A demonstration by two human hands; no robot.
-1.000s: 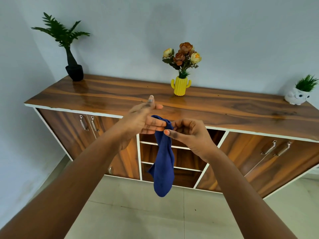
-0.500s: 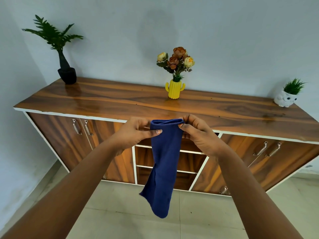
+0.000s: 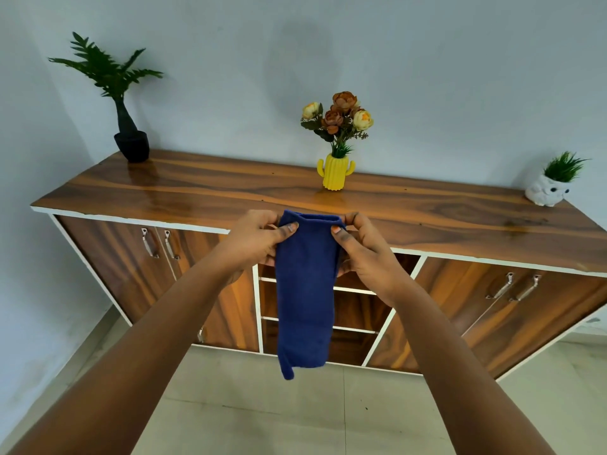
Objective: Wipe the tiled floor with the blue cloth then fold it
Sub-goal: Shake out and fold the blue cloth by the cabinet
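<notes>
Blue cloth (image 3: 304,290) hangs as a narrow strip above the tiled floor (image 3: 295,415), top corners pinched by left hand (image 3: 259,239) and right hand (image 3: 364,254); wiping apparently done, folding partway, further folds left.

Before you stands a wooden sideboard (image 3: 230,195) carrying a black-potted plant (image 3: 131,146), a yellow cactus vase (image 3: 335,172) and a white owl planter (image 3: 546,192).

Solid dark blue cloth (image 3: 304,290) at centre, brown wood-grain sideboard (image 3: 230,192) with white edging, yellow ribbed cactus vase (image 3: 335,174), orange and cream flowers (image 3: 338,118), black pot (image 3: 132,146) upper left, white owl pot (image 3: 546,192) right, beige tiled floor (image 3: 295,415), pale grey wall (image 3: 427,77)
</notes>
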